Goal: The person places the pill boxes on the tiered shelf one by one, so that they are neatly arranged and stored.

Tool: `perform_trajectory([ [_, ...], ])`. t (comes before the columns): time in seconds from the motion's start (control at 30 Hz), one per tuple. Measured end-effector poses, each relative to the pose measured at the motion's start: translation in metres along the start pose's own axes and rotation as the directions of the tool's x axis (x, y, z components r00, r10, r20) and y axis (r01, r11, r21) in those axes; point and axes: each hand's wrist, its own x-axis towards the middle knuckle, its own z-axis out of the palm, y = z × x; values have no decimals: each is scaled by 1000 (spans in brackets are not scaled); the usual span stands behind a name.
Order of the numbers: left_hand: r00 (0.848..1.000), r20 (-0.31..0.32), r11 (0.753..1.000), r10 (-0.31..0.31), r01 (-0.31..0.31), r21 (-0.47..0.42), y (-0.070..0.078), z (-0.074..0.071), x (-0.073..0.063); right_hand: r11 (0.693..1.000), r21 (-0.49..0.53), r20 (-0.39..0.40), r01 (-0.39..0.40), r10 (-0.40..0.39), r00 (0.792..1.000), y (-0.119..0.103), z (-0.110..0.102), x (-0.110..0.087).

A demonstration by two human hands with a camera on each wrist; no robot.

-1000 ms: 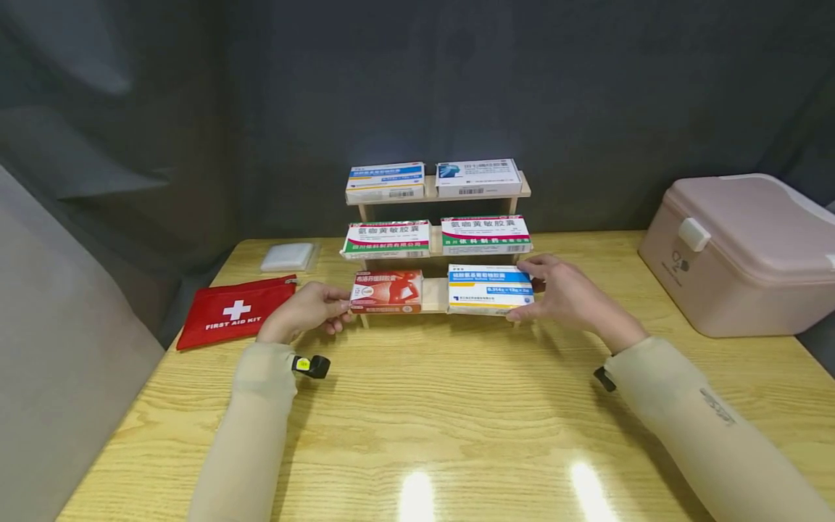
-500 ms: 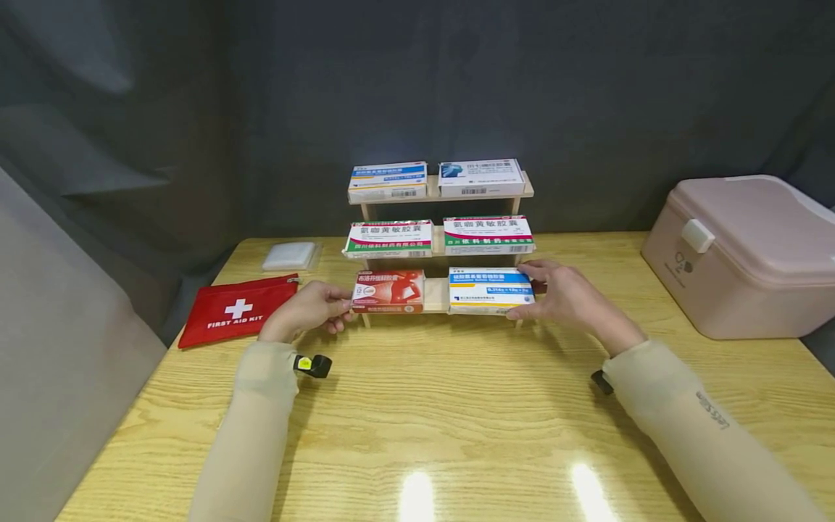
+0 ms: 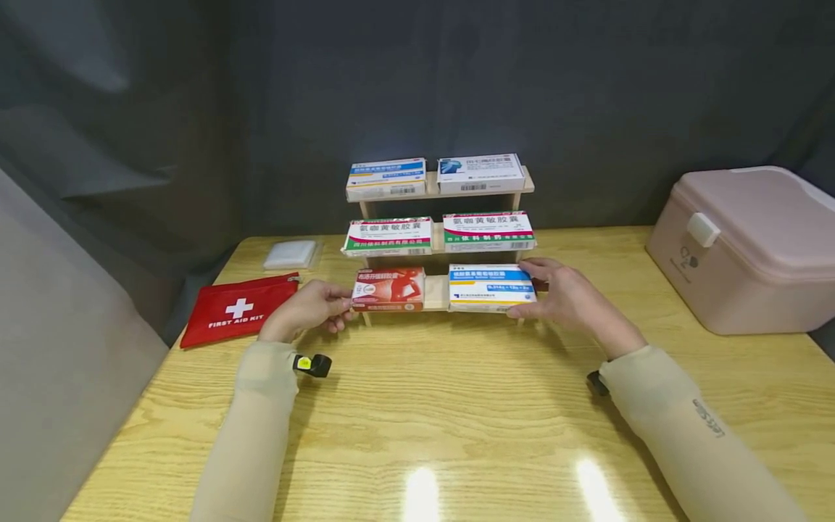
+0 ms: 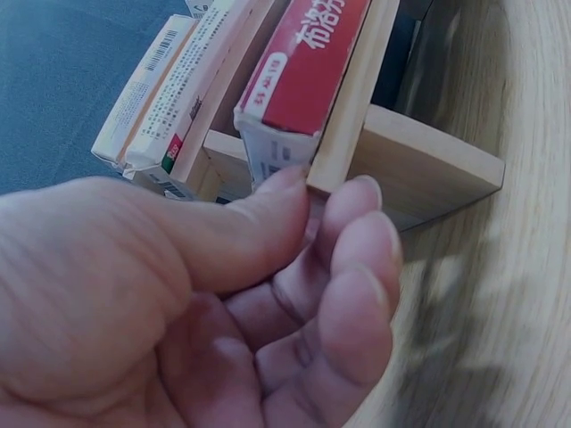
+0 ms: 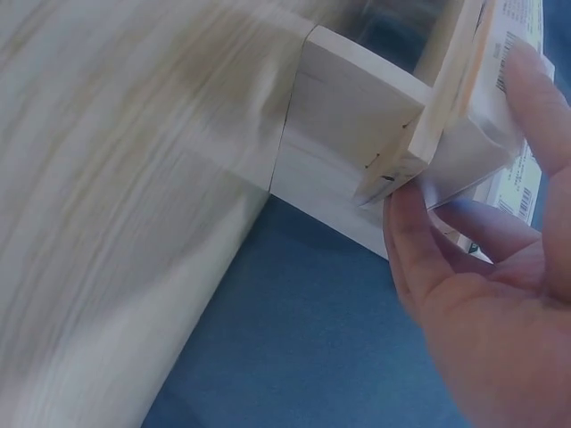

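A wooden three-tier stand (image 3: pixel 435 291) holds medicine boxes, two to a shelf. On the lowest shelf, my left hand (image 3: pixel 305 312) pinches at the left end of a red medicine box (image 3: pixel 388 288). In the left wrist view the thumb touches that box's end, low down by the shelf board's end, and the other fingers are curled; part of the contact is hidden. My right hand (image 3: pixel 566 293) grips the right end of a blue-and-white medicine box (image 3: pixel 491 288), thumb at its front and fingers behind. One finger touches the shelf end (image 5: pixel 393 183) in the right wrist view.
Two green, white and magenta boxes (image 3: pixel 390 236) occupy the middle shelf, two more boxes (image 3: pixel 481 174) the top. To the left lie a red first aid pouch (image 3: pixel 240 310) and a clear packet (image 3: pixel 291 254). A pink lidded case (image 3: pixel 750 254) stands right; a dark curtain (image 3: pixel 417 80) hangs behind.
Both hands stay at the same two boxes, which keep their places on the lowest shelf. The head view has shifted slightly, and the right forearm has come in a little to the left.
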Motion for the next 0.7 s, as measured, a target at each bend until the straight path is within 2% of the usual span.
perform_trajectory([
  [0.7, 1000, 2, 999, -28, 28, 26, 1, 0, -1, 1000, -18, 20, 17, -17, 1000, 0, -1, -2],
])
